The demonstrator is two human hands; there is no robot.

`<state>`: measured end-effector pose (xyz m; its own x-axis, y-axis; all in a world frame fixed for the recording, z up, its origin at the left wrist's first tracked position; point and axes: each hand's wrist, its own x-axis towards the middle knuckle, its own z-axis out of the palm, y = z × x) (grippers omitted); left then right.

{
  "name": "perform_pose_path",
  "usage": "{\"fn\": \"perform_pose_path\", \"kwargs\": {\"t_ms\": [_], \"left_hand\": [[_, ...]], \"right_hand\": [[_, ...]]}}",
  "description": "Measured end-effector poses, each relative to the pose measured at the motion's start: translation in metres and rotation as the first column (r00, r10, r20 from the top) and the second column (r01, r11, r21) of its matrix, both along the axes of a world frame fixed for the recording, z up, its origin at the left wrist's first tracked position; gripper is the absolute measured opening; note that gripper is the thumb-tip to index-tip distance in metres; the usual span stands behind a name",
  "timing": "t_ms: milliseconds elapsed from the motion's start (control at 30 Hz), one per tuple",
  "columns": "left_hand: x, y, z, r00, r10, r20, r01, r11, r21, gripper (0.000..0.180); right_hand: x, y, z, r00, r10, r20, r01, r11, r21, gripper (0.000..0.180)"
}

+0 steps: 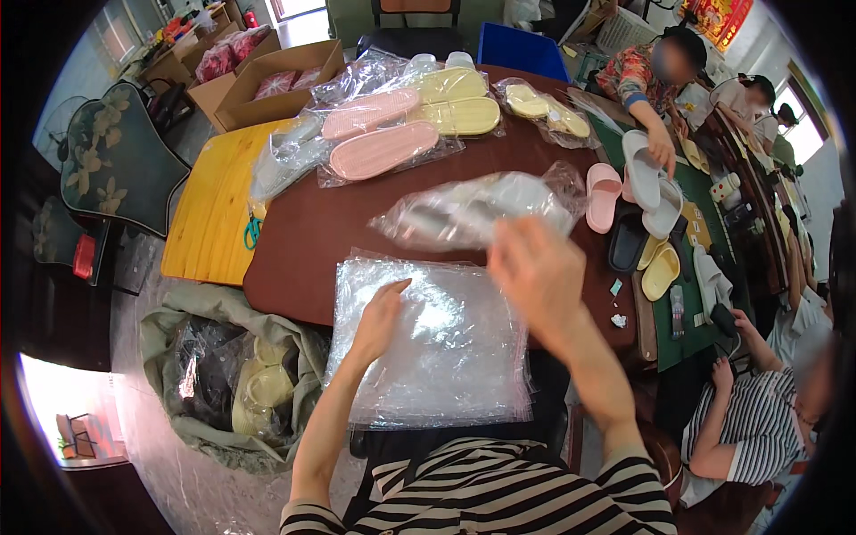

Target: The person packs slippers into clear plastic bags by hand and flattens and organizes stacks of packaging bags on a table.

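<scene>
My left hand (pixel 379 321) lies on a stack of clear plastic bags (pixel 437 374) at the table's near edge, fingers stretched out. Over the brown table, my right hand (pixel 539 272) overlaps the near edge of a clear bag with a pair of pale grey-white slippers (pixel 481 201). Its fingers look curled but are smeared by motion, so a grip on that bag cannot be made out. Beyond it lie bagged pink slippers (pixel 383 150), bagged yellow slippers (pixel 459 116) and bagged grey slippers (pixel 290 160). A smaller bagged yellow pair (pixel 544 111) lies farther right.
Loose pink slippers (pixel 604 196), black slippers (pixel 626 241) and yellow slippers (pixel 661 272) lie to the right. A co-worker's hand (pixel 660 147) reaches to grey slippers (pixel 640 169). Teal scissors (pixel 253 232) lie left, above an open sack (pixel 178 401) of bagged slippers.
</scene>
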<state>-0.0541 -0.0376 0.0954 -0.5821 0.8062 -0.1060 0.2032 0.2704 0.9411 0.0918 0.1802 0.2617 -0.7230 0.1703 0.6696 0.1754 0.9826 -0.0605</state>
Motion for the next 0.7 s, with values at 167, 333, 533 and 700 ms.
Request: {"fn": "perform_pose_path", "kwargs": {"t_ms": [167, 333, 533, 700], "left_hand": [[0.006, -0.042, -0.019, 0.213, -0.305, 0.928, -0.415, 0.832, 0.369, 0.083], [0.011, -0.078, -0.044, 0.305, 0.145, 0.941, -0.466, 0.885, 0.015, 0.066], [0.023, -0.048, -0.03, 0.549, 0.289, 0.784, -0.399, 0.915, -0.058, 0.08], [0.029, -0.043, -0.043, 0.704, 0.344, 0.622, -0.417, 0.908, -0.03, 0.077]], "right_hand": [[0.059, -0.113, 0.001, 0.856, 0.492, 0.159, -0.341, 0.768, -0.543, 0.053], [0.082, -0.045, -0.057, 0.942, 0.267, 0.202, -0.014, 0.634, -0.773, 0.037], [0.094, 0.065, -0.18, 0.985, -0.126, 0.121, 0.173, 0.605, -0.777, 0.042], [0.072, 0.064, -0.177, 0.882, 0.072, 0.465, 0.364, 0.522, -0.771, 0.052]]}}
